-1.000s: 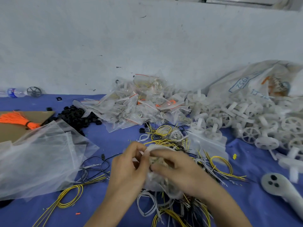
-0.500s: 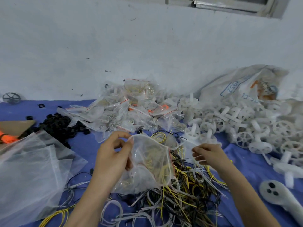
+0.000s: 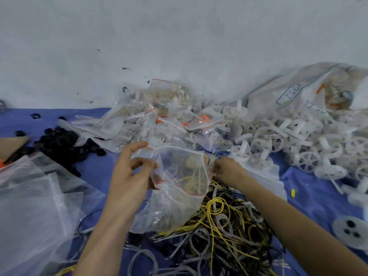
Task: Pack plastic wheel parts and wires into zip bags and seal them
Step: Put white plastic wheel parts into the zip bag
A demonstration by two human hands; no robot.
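Note:
A clear zip bag with a red seal line hangs open-mouthed in the middle, with yellow wires and pale parts inside. My left hand pinches its left rim with thumb and fingers. My right hand grips the bag's right rim with curled fingers. A tangle of yellow, black and white wires lies under and in front of the bag. White plastic wheel parts are heaped at the right.
Filled sealed zip bags pile up by the wall. Black rubber rings lie at the left, empty clear bags at the near left. A large printed sack rests behind the wheels. A white disc with holes sits at the near right.
My right hand has come back from the wires to the bag's right rim and taken hold of it. The bag's mouth is now spread wide between both hands.

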